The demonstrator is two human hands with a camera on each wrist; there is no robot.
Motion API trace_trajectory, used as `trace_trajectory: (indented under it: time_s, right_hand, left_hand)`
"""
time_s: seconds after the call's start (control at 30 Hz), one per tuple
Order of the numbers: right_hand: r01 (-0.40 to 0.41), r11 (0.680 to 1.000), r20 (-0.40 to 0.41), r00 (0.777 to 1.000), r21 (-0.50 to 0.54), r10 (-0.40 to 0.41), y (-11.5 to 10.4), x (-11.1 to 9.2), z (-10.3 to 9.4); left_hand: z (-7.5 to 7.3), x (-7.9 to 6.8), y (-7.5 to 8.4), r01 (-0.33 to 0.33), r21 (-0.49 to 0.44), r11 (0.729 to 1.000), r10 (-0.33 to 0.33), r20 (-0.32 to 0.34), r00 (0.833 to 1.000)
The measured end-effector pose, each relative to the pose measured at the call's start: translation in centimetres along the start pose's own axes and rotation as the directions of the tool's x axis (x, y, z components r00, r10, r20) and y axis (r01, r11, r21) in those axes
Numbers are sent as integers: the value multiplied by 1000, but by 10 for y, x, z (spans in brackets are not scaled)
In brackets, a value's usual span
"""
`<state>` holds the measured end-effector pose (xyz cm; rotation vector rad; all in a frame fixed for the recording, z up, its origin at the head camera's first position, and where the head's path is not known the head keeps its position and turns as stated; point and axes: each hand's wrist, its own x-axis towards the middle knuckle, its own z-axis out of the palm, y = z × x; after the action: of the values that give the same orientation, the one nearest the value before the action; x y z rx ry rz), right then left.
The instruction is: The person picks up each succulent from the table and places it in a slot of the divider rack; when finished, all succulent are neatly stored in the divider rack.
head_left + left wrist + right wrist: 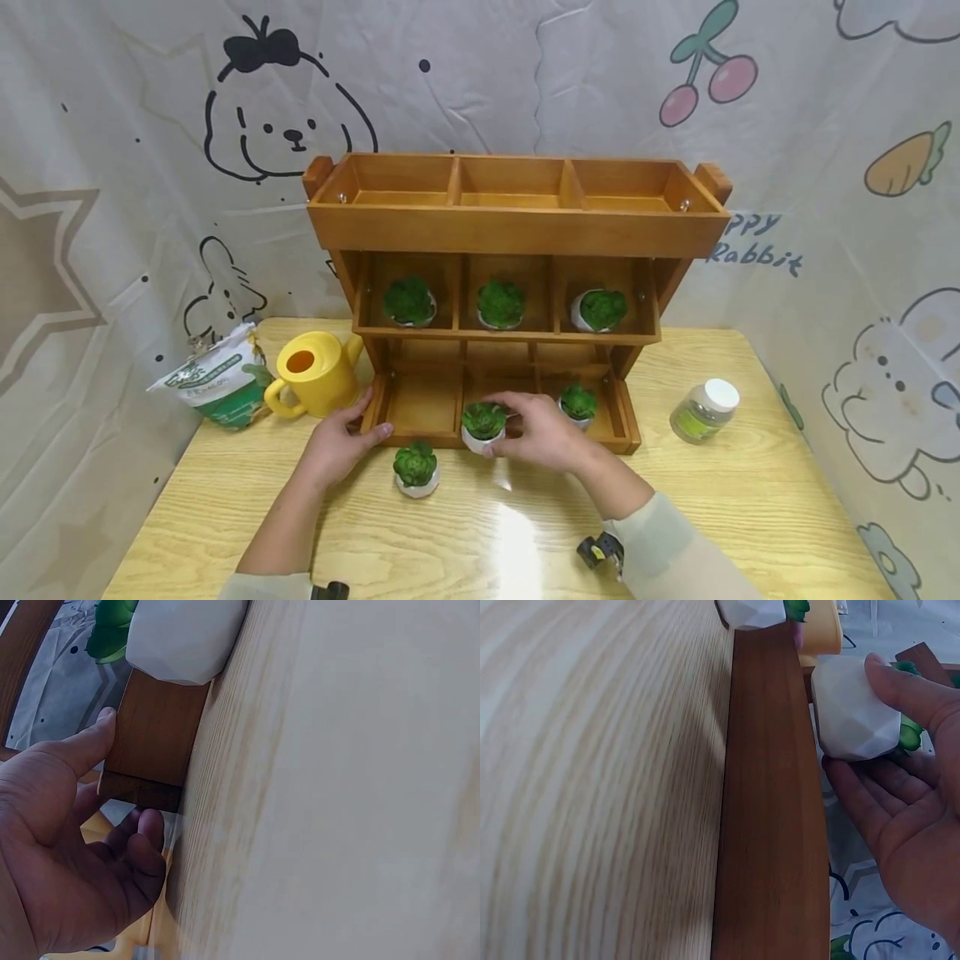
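Note:
My right hand (546,431) holds a small potted succulent (482,427), thumb on one side of its faceted white pot (855,709) and fingers on the other. The pot is just above the front board of the bottom tier of a brown wooden three-tier shelf (517,231), at the middle compartment. At the shelf's lower left corner, my left hand (339,442) grips the end of the bottom tier, thumb at the front and fingers round the side. Another potted succulent (416,471) stands on the table before that tier, and one more (577,404) sits in its right compartment.
Three potted succulents, one of them in the centre (500,304), fill the middle tier. To the left are a yellow watering can (318,375) and a green-and-white bag (225,379). A white-lidded jar (705,410) stands on the right of the wooden table (757,517).

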<state>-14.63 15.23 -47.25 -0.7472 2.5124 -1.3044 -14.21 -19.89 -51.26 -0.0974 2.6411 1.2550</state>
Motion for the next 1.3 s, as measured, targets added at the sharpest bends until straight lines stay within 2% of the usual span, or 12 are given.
trace_trajectory:
  time_s: [0.23, 0.73, 0.93, 1.13, 1.3]
  right_hand:
    - [-22, 999, -14, 1000, -42, 22, 4, 4, -6]
    - [-83, 996, -46, 996, -16, 82, 16, 16, -9]
    - [-95, 992, -69, 994, -83, 89, 20, 22, -9]
    - [-112, 987, -57, 993, -115, 106, 24, 25, -12]
    - [-113, 976, -62, 993, -184, 103, 25, 30, -14]
  left_hand:
    - [-1, -1, 1, -12, -12, 1000, 12, 3, 1000]
    - [-1, -1, 1, -8, -27, 1000, 8, 5, 1000]
    - [-1, -2, 3, -6, -25, 1000, 6, 4, 1000]
    - [-1, -2, 3, -5, -23, 1000, 5, 7, 1000]
    - [0, -2, 1, -7, -29, 1000, 7, 2, 1000]
